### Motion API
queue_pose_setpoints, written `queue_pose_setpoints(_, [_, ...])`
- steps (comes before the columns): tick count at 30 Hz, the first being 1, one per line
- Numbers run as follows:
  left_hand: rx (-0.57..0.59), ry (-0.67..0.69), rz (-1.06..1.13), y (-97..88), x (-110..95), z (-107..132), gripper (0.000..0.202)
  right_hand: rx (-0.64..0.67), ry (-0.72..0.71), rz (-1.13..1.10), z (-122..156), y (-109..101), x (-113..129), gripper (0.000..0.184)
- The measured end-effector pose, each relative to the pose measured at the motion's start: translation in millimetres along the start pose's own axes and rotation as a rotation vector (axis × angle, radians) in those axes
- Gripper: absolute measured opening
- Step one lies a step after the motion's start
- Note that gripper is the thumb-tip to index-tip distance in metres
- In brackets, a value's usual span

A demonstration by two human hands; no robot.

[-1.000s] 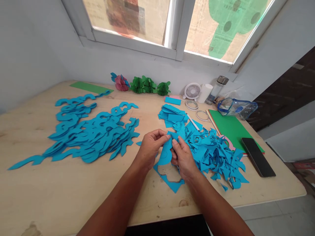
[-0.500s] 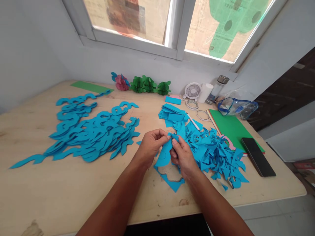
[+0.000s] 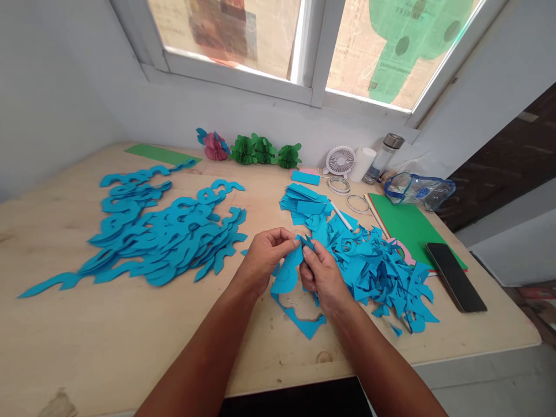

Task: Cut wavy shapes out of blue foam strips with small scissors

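My left hand (image 3: 266, 260) and my right hand (image 3: 324, 279) meet over the wooden table (image 3: 69, 324), pinching a curved piece of blue paper (image 3: 285, 277) between their fingers. Beneath them lies a cut-out blue paper remnant (image 3: 304, 327) with a curved hole. To the right, touching my right hand, spreads a heap of blue paper scraps (image 3: 373, 272). A large pile of wavy blue paper cut-outs (image 3: 160, 243) lies left of my left hand. A stack of blue paper strips (image 3: 302, 202) sits beyond my hands.
A white marker (image 3: 341, 215) lies by the scraps. Farther right are a green paper sheet (image 3: 410, 234) and a black phone (image 3: 455, 277). Along the wall stand paper decorations (image 3: 264, 152), a small white fan (image 3: 340, 160), tape rolls (image 3: 339, 185), a glass bottle (image 3: 384, 150) and a clear pouch (image 3: 419, 191).
Both hands have shifted only slightly, and the blue paper between them has turned a little. The piles on the table have not visibly moved.
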State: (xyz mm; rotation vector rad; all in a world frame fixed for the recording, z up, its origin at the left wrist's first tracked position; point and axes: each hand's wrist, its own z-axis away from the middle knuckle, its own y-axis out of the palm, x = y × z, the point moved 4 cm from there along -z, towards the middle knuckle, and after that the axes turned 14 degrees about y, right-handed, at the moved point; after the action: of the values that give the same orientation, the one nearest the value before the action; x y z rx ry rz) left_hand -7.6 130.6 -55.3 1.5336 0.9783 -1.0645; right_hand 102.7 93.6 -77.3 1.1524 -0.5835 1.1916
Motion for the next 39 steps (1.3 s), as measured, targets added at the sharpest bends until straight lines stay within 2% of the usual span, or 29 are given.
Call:
queue_pose_setpoints(17, [0.003,-0.015,-0.030,-2.4,-3.8,-0.6,0.017,0.064,0.089,-0.043,-0.7,0.6,-1.5,0.035])
queue_pose_setpoints(39, [0.003,-0.029,-0.041,-1.1,-5.2,-0.3,0.017,0.022,0.052,0.005,0.3,0.6,0.5,0.035])
